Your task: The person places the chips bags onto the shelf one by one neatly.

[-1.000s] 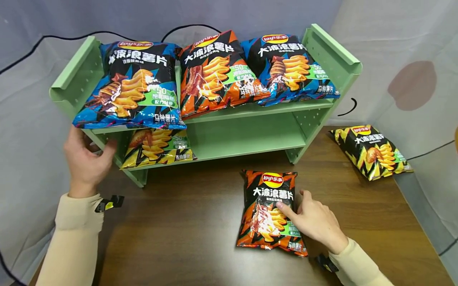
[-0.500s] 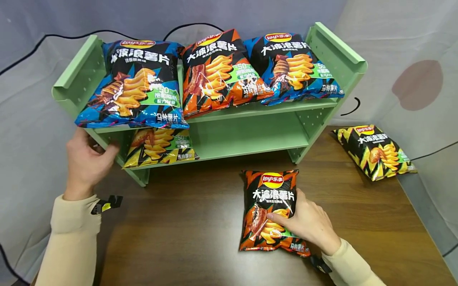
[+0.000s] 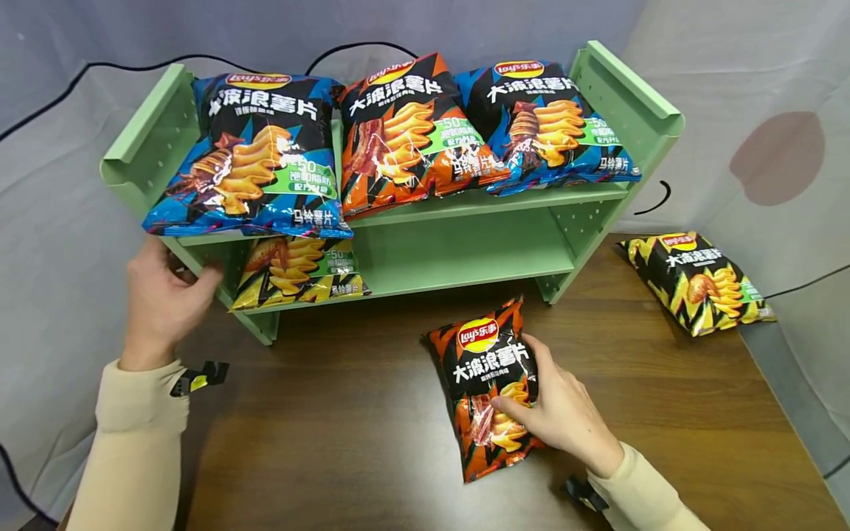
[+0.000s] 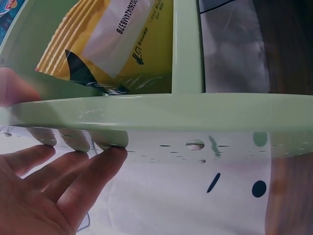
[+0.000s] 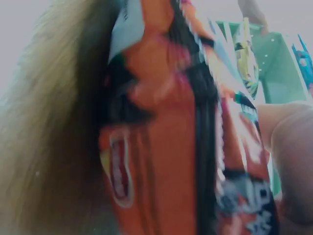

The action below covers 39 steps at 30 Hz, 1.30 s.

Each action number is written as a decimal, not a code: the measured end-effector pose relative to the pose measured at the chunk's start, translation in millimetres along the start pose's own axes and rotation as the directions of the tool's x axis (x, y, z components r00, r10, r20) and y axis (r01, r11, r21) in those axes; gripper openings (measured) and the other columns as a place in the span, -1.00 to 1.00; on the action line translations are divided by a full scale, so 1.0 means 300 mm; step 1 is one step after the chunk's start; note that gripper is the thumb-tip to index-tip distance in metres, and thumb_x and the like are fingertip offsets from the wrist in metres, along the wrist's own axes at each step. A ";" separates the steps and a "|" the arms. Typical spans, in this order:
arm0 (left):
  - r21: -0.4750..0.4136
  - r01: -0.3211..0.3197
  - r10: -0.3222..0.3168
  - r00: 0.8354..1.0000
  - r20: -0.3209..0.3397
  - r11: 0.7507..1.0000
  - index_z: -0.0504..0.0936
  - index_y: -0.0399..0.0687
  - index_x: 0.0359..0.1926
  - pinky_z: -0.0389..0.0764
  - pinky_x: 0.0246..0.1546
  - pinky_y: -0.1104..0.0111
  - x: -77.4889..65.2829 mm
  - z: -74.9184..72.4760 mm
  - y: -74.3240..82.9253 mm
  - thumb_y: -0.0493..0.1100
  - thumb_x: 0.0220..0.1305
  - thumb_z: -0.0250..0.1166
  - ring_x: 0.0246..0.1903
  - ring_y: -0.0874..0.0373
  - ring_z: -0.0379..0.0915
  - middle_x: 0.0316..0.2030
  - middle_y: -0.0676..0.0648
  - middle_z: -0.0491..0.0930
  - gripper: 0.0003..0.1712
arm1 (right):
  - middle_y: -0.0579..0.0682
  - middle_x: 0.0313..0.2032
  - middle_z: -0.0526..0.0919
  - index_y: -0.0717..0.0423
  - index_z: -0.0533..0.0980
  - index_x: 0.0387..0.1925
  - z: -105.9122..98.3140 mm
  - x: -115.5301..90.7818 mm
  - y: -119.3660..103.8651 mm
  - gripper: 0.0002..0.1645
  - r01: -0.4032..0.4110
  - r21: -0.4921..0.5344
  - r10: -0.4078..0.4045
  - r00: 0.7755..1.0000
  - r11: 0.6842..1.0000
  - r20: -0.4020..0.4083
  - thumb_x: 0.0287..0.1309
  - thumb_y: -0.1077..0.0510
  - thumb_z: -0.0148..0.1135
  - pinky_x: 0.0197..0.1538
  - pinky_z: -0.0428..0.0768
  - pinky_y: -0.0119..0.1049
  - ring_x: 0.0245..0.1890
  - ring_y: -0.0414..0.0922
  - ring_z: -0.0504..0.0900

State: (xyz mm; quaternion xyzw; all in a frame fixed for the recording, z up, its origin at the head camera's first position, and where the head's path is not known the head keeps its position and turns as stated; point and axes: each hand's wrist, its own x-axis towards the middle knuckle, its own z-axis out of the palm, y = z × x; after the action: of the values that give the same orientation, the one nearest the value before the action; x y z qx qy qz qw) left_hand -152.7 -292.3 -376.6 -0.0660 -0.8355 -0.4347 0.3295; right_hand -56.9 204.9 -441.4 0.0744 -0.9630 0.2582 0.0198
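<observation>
Four bags [image 3: 412, 140] on shelf [image 3: 451, 262], orange bag [image 3: 481, 380] gripped

Brown wood-grain worktop [image 3: 332, 428]. Yellow-and-black chip bag [image 3: 704, 287] lying on it, far right, printed face up. Pale fabric [image 3: 717, 59] behind and at both sides; rounded brownish patch [image 3: 777, 158] on right part. Black cable [image 3: 136, 67] along back.
</observation>
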 end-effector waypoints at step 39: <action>-0.014 -0.023 0.023 1.000 -0.008 1.000 0.55 0.15 0.36 0.40 -0.48 0.75 0.001 0.001 -0.002 -0.34 0.05 0.38 -0.48 0.60 0.45 -0.03 0.48 0.58 -0.22 | 0.07 0.32 0.53 -0.08 0.20 0.55 -0.176 0.367 -0.229 0.11 0.194 0.377 -0.143 0.977 0.906 -0.160 0.05 -0.08 0.57 0.31 0.51 0.02 0.23 0.01 0.56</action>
State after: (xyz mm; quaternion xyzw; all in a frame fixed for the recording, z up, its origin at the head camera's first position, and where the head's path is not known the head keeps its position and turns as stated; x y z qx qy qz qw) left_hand -153.5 -292.5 -377.0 -0.0763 -0.8303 -0.4372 0.3371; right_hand -155.3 158.0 -353.3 0.1432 -0.8788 0.4465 0.0887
